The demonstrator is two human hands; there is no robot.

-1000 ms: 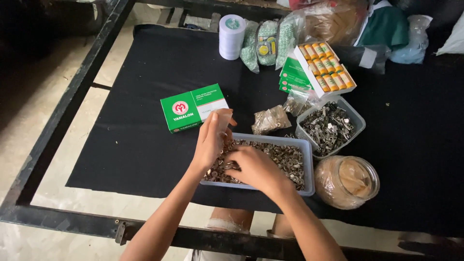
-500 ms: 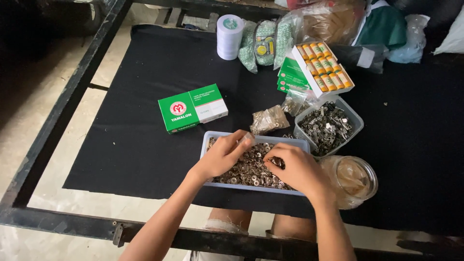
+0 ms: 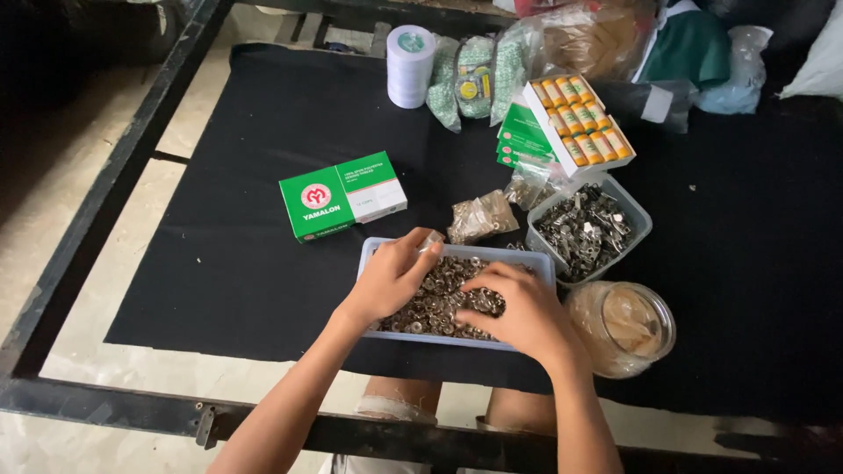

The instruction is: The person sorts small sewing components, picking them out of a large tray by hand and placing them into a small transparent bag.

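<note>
Both hands were curled into the pale rectangular tray [image 3: 538, 263] of small metal rings [image 3: 439, 294] at lower centre. The left hand [image 3: 391, 279] pinched something small at the tray's far edge; the right hand [image 3: 518, 307], fingers bent, pressed into the rings, long axis left-right.

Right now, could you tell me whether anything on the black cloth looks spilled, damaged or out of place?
Nothing stands out. Both hands, left hand and right hand, are in the pale tray of small metal rings, which stay inside it. The green and white box, second metal-parts tub and clear jar sit undisturbed.
</note>
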